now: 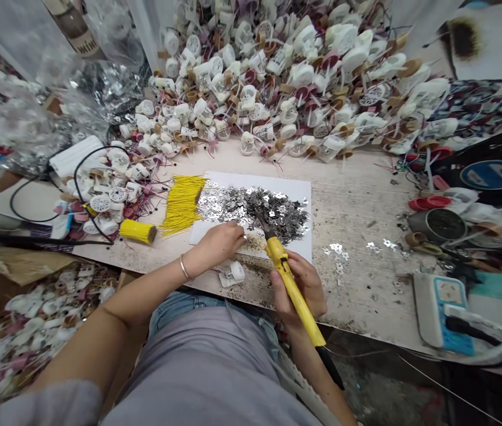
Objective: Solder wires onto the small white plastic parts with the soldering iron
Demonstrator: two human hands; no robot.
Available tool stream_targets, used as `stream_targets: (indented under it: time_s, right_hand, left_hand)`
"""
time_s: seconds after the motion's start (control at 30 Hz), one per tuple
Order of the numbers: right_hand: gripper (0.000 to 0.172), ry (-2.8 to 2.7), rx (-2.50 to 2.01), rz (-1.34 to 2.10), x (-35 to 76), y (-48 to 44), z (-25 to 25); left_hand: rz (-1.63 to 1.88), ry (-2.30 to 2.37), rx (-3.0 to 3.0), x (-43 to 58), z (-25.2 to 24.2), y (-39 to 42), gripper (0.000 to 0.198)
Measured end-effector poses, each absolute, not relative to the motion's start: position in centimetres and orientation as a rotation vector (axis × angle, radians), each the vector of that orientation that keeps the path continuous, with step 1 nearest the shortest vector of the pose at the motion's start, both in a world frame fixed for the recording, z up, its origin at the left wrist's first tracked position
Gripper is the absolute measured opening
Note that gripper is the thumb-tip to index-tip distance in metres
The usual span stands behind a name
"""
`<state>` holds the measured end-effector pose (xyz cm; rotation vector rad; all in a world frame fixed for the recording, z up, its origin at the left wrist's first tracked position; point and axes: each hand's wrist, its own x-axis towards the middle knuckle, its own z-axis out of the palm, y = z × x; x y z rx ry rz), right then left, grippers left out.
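A yellow soldering iron [294,287] lies in my right hand [301,287], its dark tip pointing up and left over a pile of small metal plates [277,213]. The plates are heaped on a white sheet [303,251]. My left hand [224,241] is pinched at the sheet's front edge, left of the iron's tip; what its fingers hold is too small to make out. Just below that hand sits a white plastic part [232,274]. Left of the plates lies a row of yellow wires [183,203], with a yellow wire bundle [138,231] beside it.
White plastic parts with thin wires [295,89] are piled along the back. A black cable [75,177] loops at the left. At the right are a metal cup [443,226] and a power strip [428,310]. Loose metal plates [337,250] lie right of the sheet.
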<state>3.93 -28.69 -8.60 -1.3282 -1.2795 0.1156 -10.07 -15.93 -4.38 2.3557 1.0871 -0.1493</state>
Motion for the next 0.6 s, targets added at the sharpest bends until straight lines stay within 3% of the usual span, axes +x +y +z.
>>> stream_targets:
  time_s: [0.6]
  right_hand:
    - [0.05, -1.589, -1.286, 0.311, 4.8, -32.1, -8.5]
  left_hand:
    - [-0.033, 1.319, 2.126, -11.7, -4.3, -16.3, 0.018]
